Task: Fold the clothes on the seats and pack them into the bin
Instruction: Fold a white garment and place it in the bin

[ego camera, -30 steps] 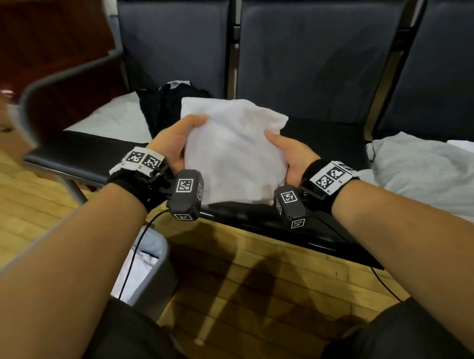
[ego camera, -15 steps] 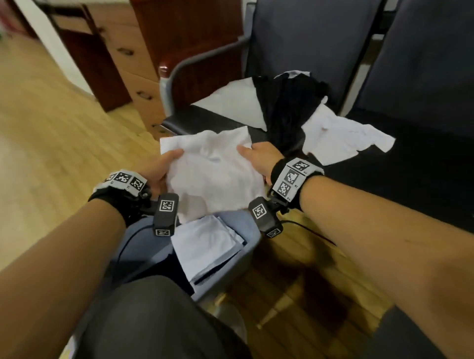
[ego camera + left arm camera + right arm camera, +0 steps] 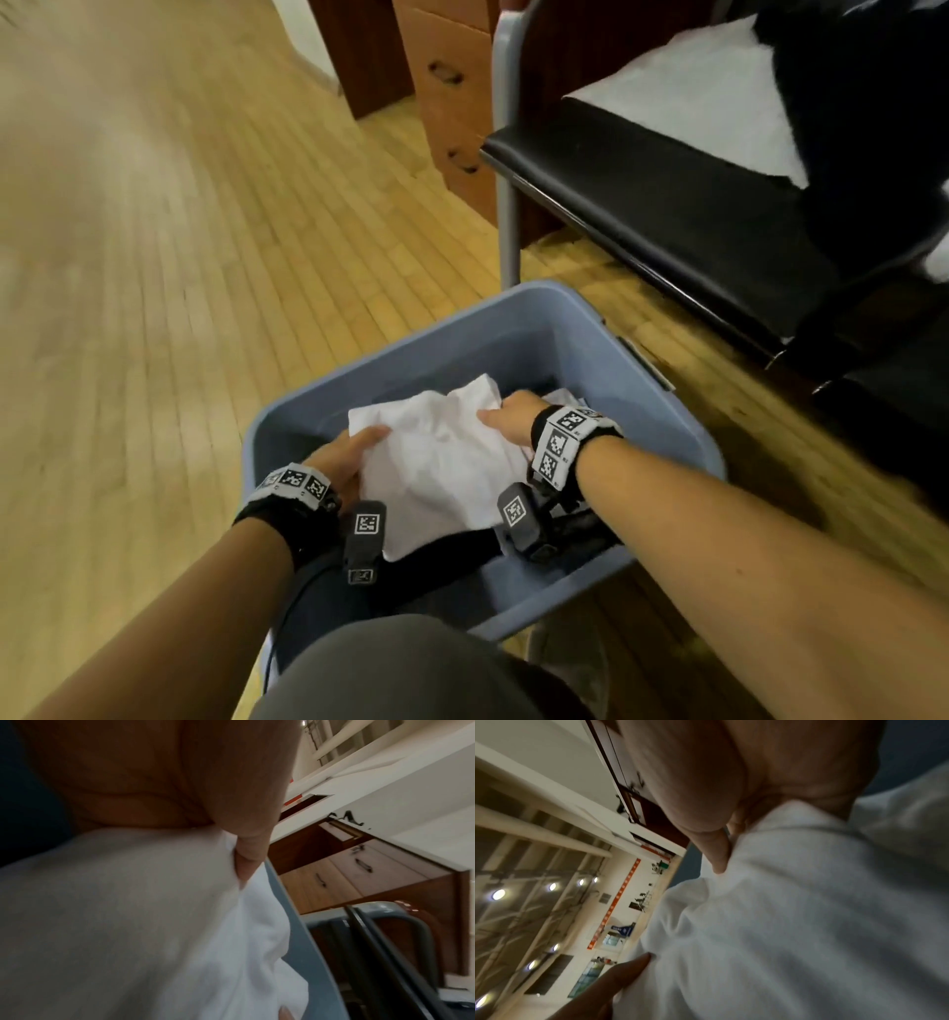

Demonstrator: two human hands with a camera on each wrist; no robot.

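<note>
A folded white garment (image 3: 441,462) sits inside the blue-grey bin (image 3: 518,329) on the floor, held between both hands. My left hand (image 3: 349,455) grips its left edge, thumb on top. On the right edge, my right hand (image 3: 508,419) pinches the cloth (image 3: 782,912) with thumb above and fingers below. The left wrist view shows my thumb pressed into the white cloth (image 3: 141,923) beside the bin rim (image 3: 303,933). Dark clothing (image 3: 452,555) and a white piece (image 3: 562,398) lie underneath in the bin.
A black seat (image 3: 667,205) with a grey metal leg (image 3: 508,216) stands right behind the bin, carrying a white garment (image 3: 708,92) and a black one (image 3: 862,128). Wooden drawers (image 3: 452,103) stand beyond it. Wood floor (image 3: 179,257) spreads to the left.
Both hands carried the folded white garment from the seat leftward and down into the bin. My view turned from the seats down onto the bin.
</note>
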